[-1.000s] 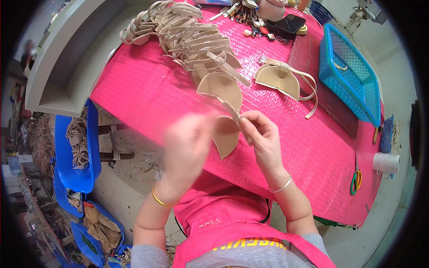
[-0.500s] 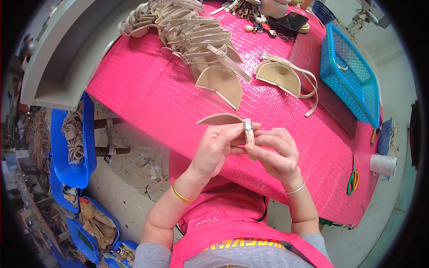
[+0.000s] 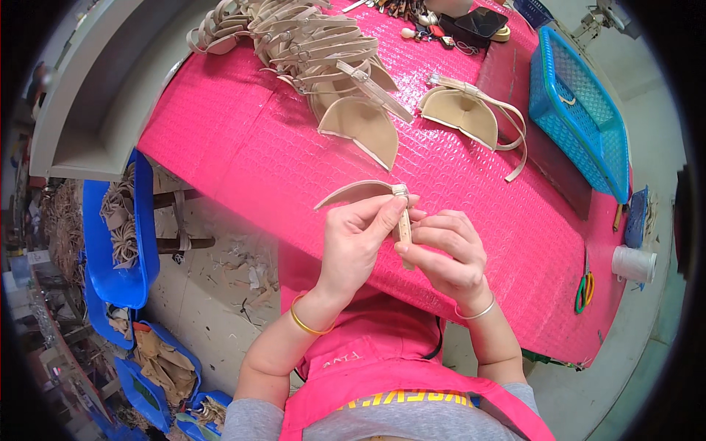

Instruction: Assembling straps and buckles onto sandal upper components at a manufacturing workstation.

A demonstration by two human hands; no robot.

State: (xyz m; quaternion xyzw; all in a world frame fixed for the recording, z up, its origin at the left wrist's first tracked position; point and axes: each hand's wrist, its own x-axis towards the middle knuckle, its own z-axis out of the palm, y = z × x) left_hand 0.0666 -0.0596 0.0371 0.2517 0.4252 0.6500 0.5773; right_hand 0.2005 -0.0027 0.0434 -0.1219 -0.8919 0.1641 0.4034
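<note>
Between my hands, over the near edge of the pink-covered table, is a beige sandal heel piece (image 3: 357, 192) with an ankle strap (image 3: 405, 228) and a small metal buckle (image 3: 400, 190). My left hand (image 3: 351, 246) pinches the strap just below the buckle, thumb on top. Lower down, the fingers and thumb of my right hand (image 3: 450, 248) are closed on the strap's hanging end, where punched holes show. The curved heel part sticks out to the left above my left hand. My left fingertips are partly hidden behind the strap.
Matching heel pieces lie in a long overlapping pile (image 3: 316, 55) at the far left, with a single one (image 3: 461, 116) right of it. A turquoise basket (image 3: 581, 121), scissors (image 3: 585, 292) and a thread spool (image 3: 633, 264) are on the right. Blue bins (image 3: 140, 275) stand at lower left.
My left thumb has moved up onto the strap below the buckle. The buckle has turned and shows less of its face, while the strap's holes now show. Both hands have shifted slightly left.
</note>
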